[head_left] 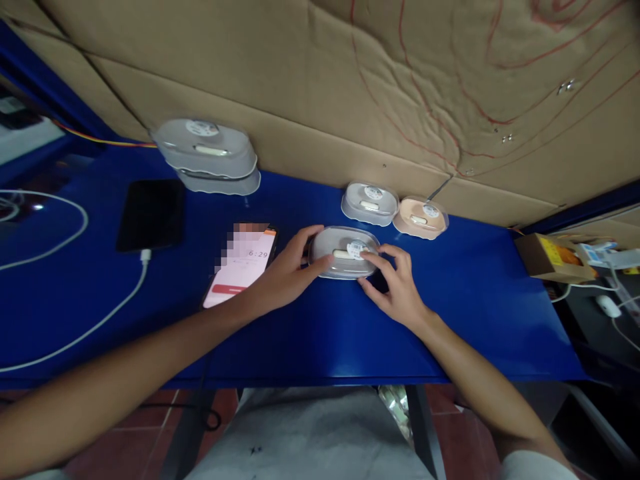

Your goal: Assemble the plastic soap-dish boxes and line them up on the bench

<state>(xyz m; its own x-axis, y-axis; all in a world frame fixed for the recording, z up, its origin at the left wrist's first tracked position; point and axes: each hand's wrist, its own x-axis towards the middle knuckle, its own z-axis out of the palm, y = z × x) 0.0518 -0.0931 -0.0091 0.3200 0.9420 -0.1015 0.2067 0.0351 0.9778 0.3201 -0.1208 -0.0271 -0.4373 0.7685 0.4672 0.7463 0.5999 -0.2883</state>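
"Gray lidded box (344,265): placed where?"

"Lay on the blue desk (480,313), right of a lit phone (247,267), nearer than another gray box (369,208) and a peach box (421,219)."

"Best handled how?"

"Called for light, even pressure at both ends, with the base kept flat."

"Held how?"

"Clasped at both ends: with the left hand (295,265), part-open, thumb over the top, fingers at the far edge; with the right hand (401,285), loosely curled, index finger on the round label (355,250), thumb at the near edge."
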